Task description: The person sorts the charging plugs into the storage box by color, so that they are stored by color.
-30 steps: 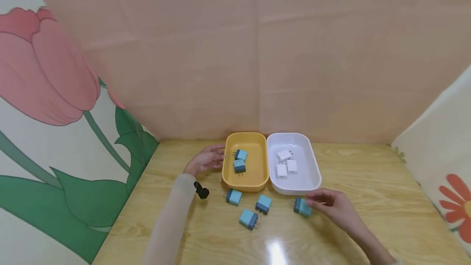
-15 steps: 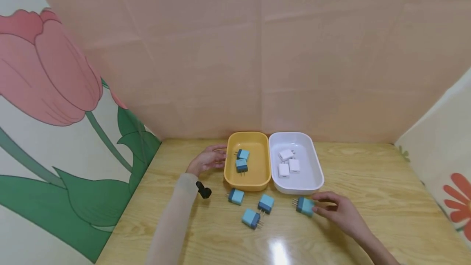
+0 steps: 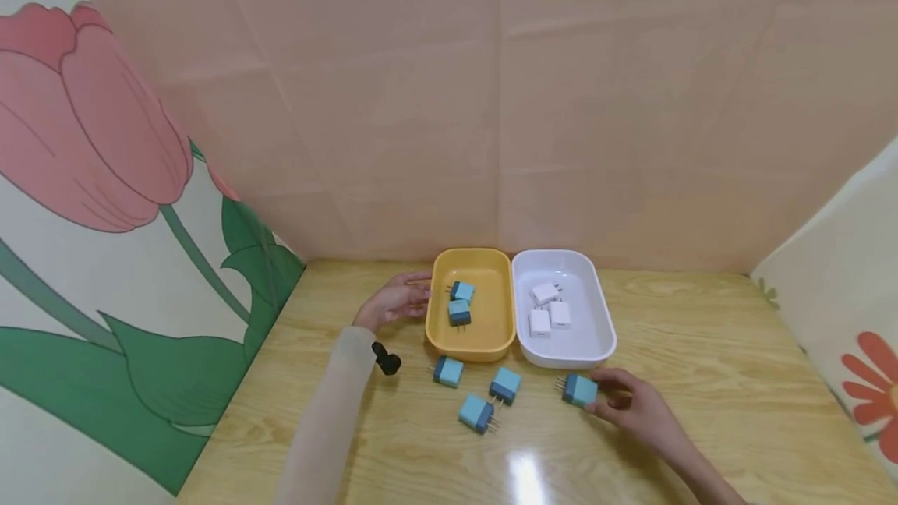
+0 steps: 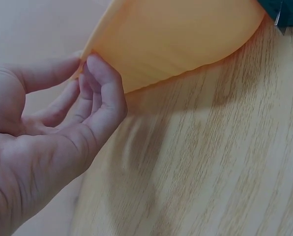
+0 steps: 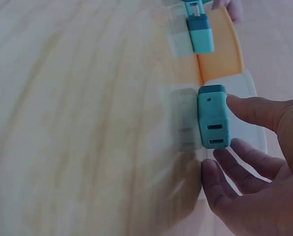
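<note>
Right grip (image 3: 634,409): set wide, thumb and bent fingertips about the nearest blue charger (image 3: 579,390); the thumb seems to touch it, but I cannot tell whether the fingers clasp it.
Nearest blue charger: at the right grip's fingertips, resting on the table (image 3: 730,380), prongs pointing left, away from the hand; two slots show in the right wrist view.
White tray (image 3: 592,322): just beyond the right grip, three white chargers (image 3: 539,323) inside.
Loose blue chargers (image 3: 505,386): three on the table, left of the right grip; two lie near each other, the third farther left.
Yellow tray (image 3: 494,326): beyond and left of the right grip, beside the white tray; two blue chargers inside (image 3: 460,311).
Left grip (image 3: 394,301): narrow, fingers bent, tips at the yellow tray's left wall; whether they pinch it I cannot tell.
Black clip (image 3: 386,358): at the cuff, behind the left grip.
Pink backdrop (image 3: 421,115): beyond both grips.
</note>
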The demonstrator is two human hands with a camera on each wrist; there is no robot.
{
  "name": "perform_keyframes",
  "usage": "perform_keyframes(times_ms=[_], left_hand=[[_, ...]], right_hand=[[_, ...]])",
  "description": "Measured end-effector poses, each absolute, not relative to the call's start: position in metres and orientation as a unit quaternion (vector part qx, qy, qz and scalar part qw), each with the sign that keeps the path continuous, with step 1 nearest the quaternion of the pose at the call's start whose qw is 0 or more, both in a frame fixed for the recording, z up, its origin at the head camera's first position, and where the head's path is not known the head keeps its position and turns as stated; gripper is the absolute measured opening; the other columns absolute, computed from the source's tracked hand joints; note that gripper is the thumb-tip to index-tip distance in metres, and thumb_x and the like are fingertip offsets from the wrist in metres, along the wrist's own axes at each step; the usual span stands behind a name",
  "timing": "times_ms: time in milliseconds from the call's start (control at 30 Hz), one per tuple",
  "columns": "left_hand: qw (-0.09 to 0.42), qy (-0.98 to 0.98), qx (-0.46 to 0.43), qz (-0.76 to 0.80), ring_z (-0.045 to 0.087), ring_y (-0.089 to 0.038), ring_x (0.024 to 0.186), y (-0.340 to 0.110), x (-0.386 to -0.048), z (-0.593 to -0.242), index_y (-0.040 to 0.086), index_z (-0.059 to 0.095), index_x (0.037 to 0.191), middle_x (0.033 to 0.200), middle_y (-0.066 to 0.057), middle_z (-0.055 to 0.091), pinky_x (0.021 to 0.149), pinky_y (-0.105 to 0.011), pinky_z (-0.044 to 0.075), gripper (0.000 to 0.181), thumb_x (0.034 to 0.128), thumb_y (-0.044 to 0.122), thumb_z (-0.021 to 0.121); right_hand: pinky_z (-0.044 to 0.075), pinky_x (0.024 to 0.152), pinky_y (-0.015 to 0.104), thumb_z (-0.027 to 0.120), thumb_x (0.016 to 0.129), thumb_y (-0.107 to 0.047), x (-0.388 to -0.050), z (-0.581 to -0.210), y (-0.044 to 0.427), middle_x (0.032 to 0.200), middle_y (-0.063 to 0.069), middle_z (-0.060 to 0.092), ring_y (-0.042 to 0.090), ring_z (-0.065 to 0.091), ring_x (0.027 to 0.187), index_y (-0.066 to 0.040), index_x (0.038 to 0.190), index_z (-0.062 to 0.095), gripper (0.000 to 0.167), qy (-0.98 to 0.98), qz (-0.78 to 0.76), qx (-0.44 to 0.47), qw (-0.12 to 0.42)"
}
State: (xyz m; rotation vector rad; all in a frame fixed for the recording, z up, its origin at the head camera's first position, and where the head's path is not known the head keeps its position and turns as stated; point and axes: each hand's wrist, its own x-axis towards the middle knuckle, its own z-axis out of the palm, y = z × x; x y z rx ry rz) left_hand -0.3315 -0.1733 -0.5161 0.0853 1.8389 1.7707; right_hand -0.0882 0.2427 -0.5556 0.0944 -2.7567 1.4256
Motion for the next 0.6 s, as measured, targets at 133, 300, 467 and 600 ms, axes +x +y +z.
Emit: perform_keyframes(times_ms=[133,300,467,600], left_hand=[[0.294,0.688,0.034,0.663,0.07,-0.018,0.099,-0.174,-0.3336,-0.5158,0.01,0.045,0.158,0.142,-0.026,0.064,0.084,-0.033,0.059,0.057,0.1034,0.001,0.06],[0.296,0.685,0.038,0.665,0.07,-0.018,0.099,-0.1753,-0.3335,-0.5167,0.009,0.044,0.158,0.139,-0.025,0.065,0.082,-0.032,0.06,0.058,0.1032,0.001,0.061],[0.289,0.688,0.035,0.665,0.07,-0.018,0.099,-0.1746,-0.3321,-0.517,0.009,0.045,0.158,0.136,-0.024,0.068,0.08,-0.031,0.06,0.057,0.1036,0.002,0.06],[0.286,0.69,0.025,0.664,0.07,-0.018,0.099,-0.1738,-0.3327,-0.5168,0.011,0.048,0.157,0.134,-0.022,0.069,0.081,-0.032,0.06,0.056,0.1034,0.002,0.061]], right_hand=[[0.059,0.079,0.022,0.091,0.08,-0.015,-0.0876,-0.5555,0.242,0.123,0.018,0.073,0.014,0.07,0.098,-0.002,0.125,0.07,0.051,-0.894,0.448,0.015,-0.002],[0.057,0.077,0.022,0.091,0.079,-0.017,-0.0872,-0.553,0.2403,0.123,0.019,0.073,0.018,0.07,0.093,-0.001,0.127,0.069,0.055,-0.899,0.437,0.011,-0.013],[0.055,0.074,0.022,0.091,0.079,-0.017,-0.0892,-0.5511,0.2386,0.121,0.021,0.073,0.015,0.067,0.087,0.002,0.129,0.066,0.059,-0.906,0.423,0.004,-0.017],[0.054,0.073,0.022,0.09,0.08,-0.015,-0.0915,-0.5494,0.2378,0.121,0.022,0.072,0.019,0.068,0.093,0.004,0.13,0.064,0.059,-0.909,0.416,-0.002,-0.028]])
